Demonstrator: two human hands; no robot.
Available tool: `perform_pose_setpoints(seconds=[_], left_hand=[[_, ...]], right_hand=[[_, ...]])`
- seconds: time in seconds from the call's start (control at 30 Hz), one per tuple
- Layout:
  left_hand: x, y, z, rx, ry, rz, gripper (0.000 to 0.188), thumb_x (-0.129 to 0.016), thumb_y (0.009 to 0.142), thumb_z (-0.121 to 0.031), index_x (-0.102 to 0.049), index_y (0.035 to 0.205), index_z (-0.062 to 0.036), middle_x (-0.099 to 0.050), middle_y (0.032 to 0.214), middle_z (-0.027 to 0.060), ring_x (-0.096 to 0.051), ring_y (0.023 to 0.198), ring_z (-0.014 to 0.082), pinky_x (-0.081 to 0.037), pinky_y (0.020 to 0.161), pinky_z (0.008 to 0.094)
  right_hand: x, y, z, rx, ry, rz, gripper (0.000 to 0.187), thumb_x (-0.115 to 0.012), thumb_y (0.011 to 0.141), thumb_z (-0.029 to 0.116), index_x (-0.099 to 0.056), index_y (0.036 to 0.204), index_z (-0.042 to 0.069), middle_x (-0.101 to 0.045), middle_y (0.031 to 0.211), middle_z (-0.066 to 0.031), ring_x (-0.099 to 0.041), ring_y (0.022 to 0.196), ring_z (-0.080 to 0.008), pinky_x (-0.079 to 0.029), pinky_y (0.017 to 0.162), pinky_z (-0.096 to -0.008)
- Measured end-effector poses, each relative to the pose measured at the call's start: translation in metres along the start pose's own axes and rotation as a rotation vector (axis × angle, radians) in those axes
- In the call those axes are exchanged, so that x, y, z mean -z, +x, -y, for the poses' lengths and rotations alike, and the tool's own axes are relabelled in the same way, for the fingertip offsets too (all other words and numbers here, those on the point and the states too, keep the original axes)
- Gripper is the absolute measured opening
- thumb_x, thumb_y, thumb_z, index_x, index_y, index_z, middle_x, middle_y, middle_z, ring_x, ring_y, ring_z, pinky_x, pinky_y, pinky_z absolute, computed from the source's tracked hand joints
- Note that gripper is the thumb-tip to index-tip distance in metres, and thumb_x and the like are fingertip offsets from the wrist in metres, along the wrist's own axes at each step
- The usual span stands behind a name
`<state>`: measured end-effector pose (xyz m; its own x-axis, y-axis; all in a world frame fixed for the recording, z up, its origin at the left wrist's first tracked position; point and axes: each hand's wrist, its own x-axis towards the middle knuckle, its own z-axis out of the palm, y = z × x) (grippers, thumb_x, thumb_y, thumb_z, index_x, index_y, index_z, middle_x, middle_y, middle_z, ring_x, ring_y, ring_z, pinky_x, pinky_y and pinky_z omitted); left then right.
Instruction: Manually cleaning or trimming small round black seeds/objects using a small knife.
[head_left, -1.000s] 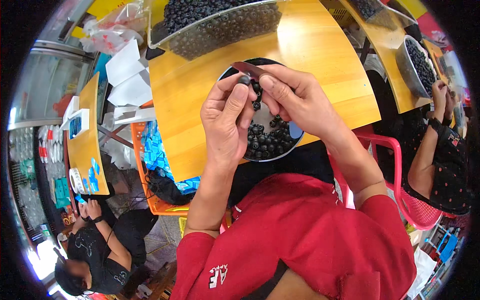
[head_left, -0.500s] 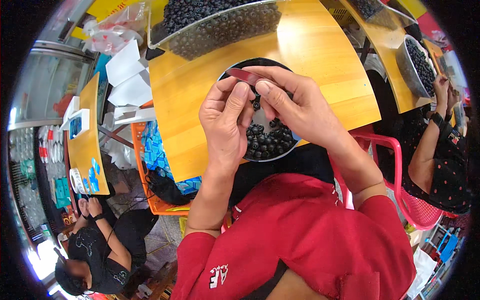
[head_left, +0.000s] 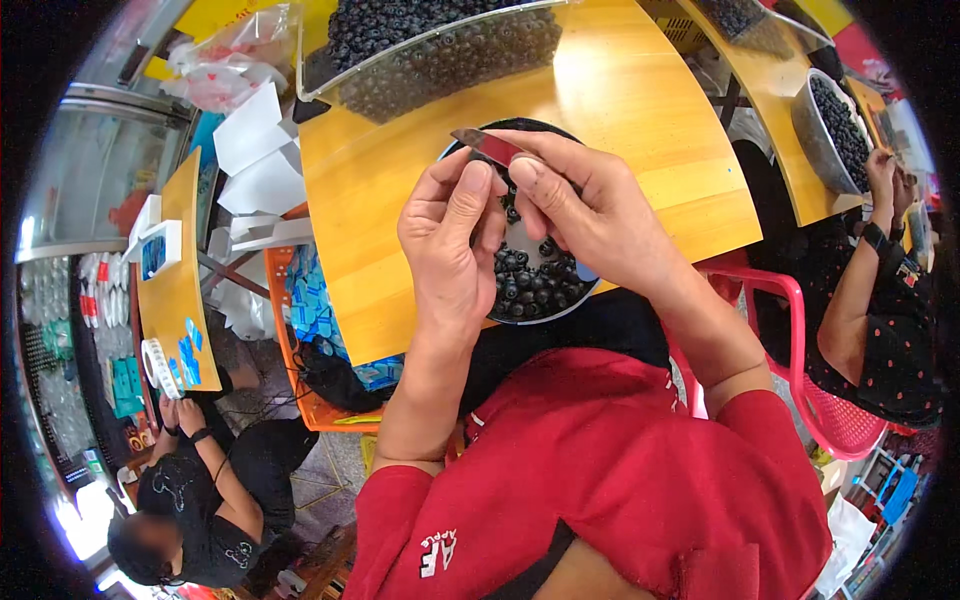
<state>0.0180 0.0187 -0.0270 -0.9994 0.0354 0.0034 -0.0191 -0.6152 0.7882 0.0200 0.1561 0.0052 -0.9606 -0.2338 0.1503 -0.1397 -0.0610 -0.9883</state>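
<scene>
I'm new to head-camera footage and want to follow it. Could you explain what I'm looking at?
There is no machine here: a person works with two bare hands. The single view comes from a wide fisheye camera on that person's head, looking down, so straight edges bend near the rim.

The right hand holds a small blade. The left hand is pinched close beside it; its fingers hide what, if anything, it holds. Below them is a round bowl with small dark fruit in it. Farther back, a clear bin of similar fruit stands on the wooden table.
</scene>
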Motion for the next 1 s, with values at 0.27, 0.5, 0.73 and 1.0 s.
perform_pose_setpoints(seconds=[0.27, 0.5, 0.73, 1.0], left_hand=[[0.001, 0.001, 0.001, 0.012, -0.088, 0.087, 0.019, -0.058, 0.089, -0.010, -0.060, 0.105, -0.0014, -0.061, 0.082, 0.0073, -0.042, 0.048, 0.0060, -0.030, 0.042, 0.0159], [0.006, 0.002, 0.002, 0.030, -0.112, 0.133, 0.022, -0.057, 0.089, -0.011, -0.059, 0.110, -0.0021, -0.062, 0.084, 0.0081, -0.042, 0.049, 0.0062, -0.031, 0.042, 0.0158], [0.014, 0.000, 0.006, 0.138, -0.263, 0.214, 0.024, -0.059, 0.088, -0.014, -0.059, 0.111, -0.0044, -0.062, 0.085, 0.0085, -0.041, 0.048, 0.0062, -0.031, 0.041, 0.0165], [0.010, 0.002, 0.001, 0.147, -0.312, 0.300, 0.024, -0.059, 0.089, -0.018, -0.061, 0.110, -0.0073, -0.060, 0.086, 0.0067, -0.038, 0.046, 0.0060, -0.028, 0.039, 0.0162]], right_hand=[[0.009, 0.001, -0.003, -0.019, 0.054, 0.027, 0.033, -0.046, 0.096, 0.020, -0.052, 0.122, 0.001, -0.045, 0.057, 0.0039, -0.038, 0.047, -0.0013, -0.030, 0.042, -0.0163], [0.010, 0.000, 0.005, -0.060, 0.118, 0.054, 0.034, -0.047, 0.096, 0.022, -0.052, 0.123, 0.003, -0.045, 0.057, 0.0043, -0.037, 0.046, -0.0012, -0.029, 0.042, -0.0168], [0.010, -0.001, -0.001, -0.132, 0.201, 0.108, 0.035, -0.047, 0.095, 0.024, -0.051, 0.123, 0.003, -0.044, 0.057, 0.0054, -0.035, 0.047, -0.0004, -0.027, 0.041, -0.0162], [0.010, 0.000, 0.003, -0.171, 0.319, 0.130, 0.035, -0.048, 0.095, 0.025, -0.050, 0.122, 0.003, -0.044, 0.057, 0.0045, -0.033, 0.045, -0.0008, -0.023, 0.039, -0.0170]])
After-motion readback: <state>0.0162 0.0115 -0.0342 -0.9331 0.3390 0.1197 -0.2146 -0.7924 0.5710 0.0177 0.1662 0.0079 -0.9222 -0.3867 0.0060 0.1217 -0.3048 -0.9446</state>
